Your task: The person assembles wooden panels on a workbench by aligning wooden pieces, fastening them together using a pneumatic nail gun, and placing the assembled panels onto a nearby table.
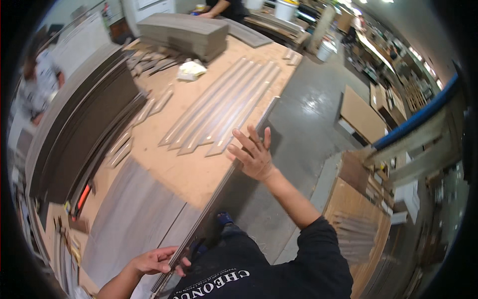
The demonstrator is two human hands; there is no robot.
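A long, narrow grey-brown board (209, 204) stands on edge along the table's near side, running from my body toward the far right corner. My left hand (158, 261) pinches its near end, with the thumb on one side and fingertips showing on the other. Farther along, my right hand (256, 158) lies against the board's upper edge with its fingers spread. Left of the board, a wide grey wood-grain panel (129, 214) lies flat on the table. Several light-edged slats (224, 107) lie side by side beyond my right hand.
Tall stacked dark panels (89, 114) line the table's left side, near an orange-and-black tool (83, 197). At the back sit a grey board stack (184, 32) and a crumpled white-yellow bundle (191, 70). Right of the floor stands a low wooden bench (361, 204). People work beyond the table.
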